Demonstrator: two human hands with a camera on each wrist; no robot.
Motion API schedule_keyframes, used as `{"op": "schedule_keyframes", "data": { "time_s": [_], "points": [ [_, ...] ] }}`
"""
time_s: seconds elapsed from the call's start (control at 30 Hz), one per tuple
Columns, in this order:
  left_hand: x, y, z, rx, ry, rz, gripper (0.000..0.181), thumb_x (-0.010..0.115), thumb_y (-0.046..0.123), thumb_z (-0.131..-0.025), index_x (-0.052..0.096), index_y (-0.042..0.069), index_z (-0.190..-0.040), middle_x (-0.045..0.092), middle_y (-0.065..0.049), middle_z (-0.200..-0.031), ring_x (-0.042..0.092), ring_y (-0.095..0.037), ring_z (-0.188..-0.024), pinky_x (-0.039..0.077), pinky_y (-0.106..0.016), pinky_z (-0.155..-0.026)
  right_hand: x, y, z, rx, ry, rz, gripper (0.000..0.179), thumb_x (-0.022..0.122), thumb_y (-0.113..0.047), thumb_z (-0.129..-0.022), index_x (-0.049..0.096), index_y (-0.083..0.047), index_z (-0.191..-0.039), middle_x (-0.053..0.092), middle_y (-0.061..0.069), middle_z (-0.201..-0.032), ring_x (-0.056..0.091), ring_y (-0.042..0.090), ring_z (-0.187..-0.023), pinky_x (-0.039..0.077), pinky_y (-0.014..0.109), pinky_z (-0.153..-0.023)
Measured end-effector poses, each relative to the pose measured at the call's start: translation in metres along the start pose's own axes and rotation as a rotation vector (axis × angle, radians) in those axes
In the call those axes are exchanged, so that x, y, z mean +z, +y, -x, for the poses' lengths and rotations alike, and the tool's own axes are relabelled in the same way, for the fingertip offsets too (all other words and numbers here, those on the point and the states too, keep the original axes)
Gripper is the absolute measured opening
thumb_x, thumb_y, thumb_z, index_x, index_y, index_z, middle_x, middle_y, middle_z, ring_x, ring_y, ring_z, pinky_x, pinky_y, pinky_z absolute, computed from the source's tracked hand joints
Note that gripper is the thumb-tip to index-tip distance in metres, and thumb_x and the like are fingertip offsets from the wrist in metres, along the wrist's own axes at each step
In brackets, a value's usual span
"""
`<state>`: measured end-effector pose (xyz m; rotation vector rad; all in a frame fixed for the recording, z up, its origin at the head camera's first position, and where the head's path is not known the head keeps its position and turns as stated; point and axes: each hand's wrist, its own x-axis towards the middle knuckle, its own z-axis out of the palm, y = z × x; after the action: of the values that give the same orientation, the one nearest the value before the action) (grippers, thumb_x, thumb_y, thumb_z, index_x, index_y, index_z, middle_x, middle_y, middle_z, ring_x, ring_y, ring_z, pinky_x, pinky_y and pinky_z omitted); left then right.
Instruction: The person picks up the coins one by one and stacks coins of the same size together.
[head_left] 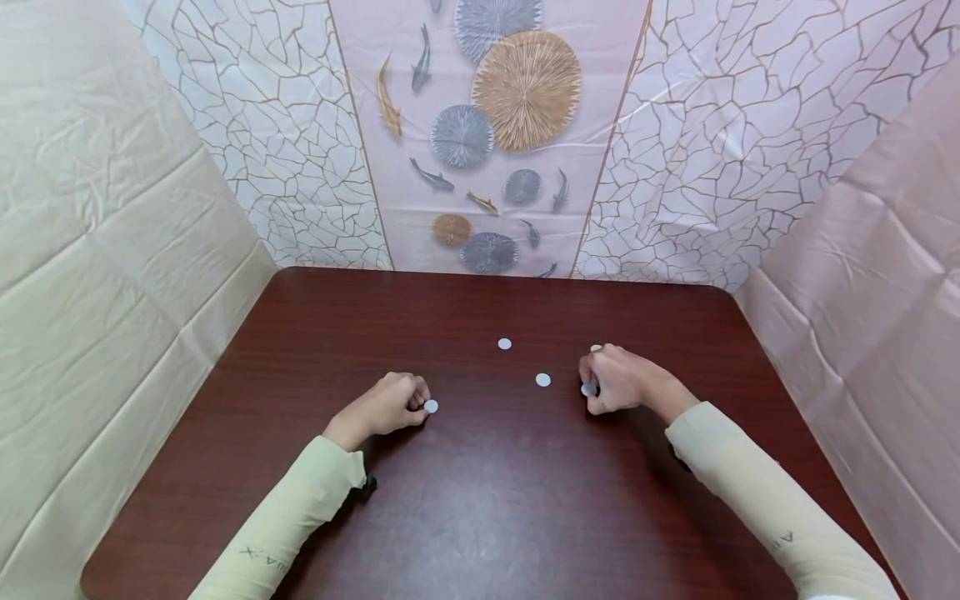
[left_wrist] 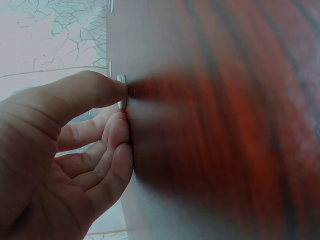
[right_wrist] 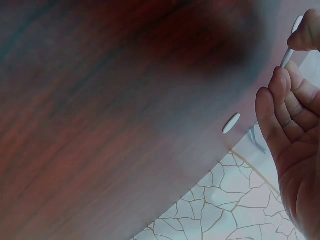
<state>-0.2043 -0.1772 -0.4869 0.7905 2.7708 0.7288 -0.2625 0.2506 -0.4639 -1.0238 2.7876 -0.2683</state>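
White: pinching L disc point(head_left: 431, 407) (L hand point(head_left: 385, 405)) left of ctr disc point(head_left: 543, 380), R disc point(head_left: 588, 389) (R hand point(head_left: 622, 379)) right; 3 discs point(head_left: 505, 343) yet ungripped.

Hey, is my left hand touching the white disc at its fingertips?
Touching: the left wrist view shows the left hand pinching the disc, its thumb lying across it.
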Motion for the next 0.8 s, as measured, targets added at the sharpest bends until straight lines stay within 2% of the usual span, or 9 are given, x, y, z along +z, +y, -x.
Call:
{"op": "schedule_keyframes", "data": {
  "time_s": [0.27, 0.5, 0.8],
  "points": [
    [0.001, 0.0, 0.001, -0.011, -0.004, -0.003, 0.011, 0.076, 0.009, -0.093, 0.071, 0.006, -0.102, 0.073, -0.003, -0.096, 0.07, -0.012, -0.089, 0.058, -0.025, -0.08, 0.006, -0.007, 0.011, -0.021, 0.023, -0.034, 0.016, 0.079, -0.02, -0.069, 0.067, -0.019, -0.08, 0.062, -0.012, -0.07, 0.053, 0.0, -0.06, 0.048, 0.021, -0.061],
    [0.001, -0.001, 0.002, -0.015, -0.005, 0.002, 0.011, 0.077, 0.009, -0.093, 0.072, 0.006, -0.102, 0.073, -0.003, -0.095, 0.07, -0.012, -0.089, 0.058, -0.025, -0.08, 0.009, -0.01, 0.016, -0.045, 0.05, -0.024, 0.018, 0.08, -0.02, -0.068, 0.067, -0.018, -0.08, 0.062, -0.011, -0.073, 0.054, 0.0, -0.063, 0.049, 0.02, -0.062],
    [0.001, 0.001, 0.0, -0.008, -0.006, -0.003, 0.012, 0.077, 0.01, -0.093, 0.072, 0.006, -0.103, 0.073, -0.003, -0.096, 0.07, -0.012, -0.089, 0.058, -0.025, -0.08, 0.013, -0.011, 0.026, -0.059, 0.047, -0.044, 0.018, 0.08, -0.016, -0.068, 0.066, -0.019, -0.08, 0.059, -0.013, -0.071, 0.051, -0.003, -0.062, 0.047, 0.019, -0.06]
  ]
}}
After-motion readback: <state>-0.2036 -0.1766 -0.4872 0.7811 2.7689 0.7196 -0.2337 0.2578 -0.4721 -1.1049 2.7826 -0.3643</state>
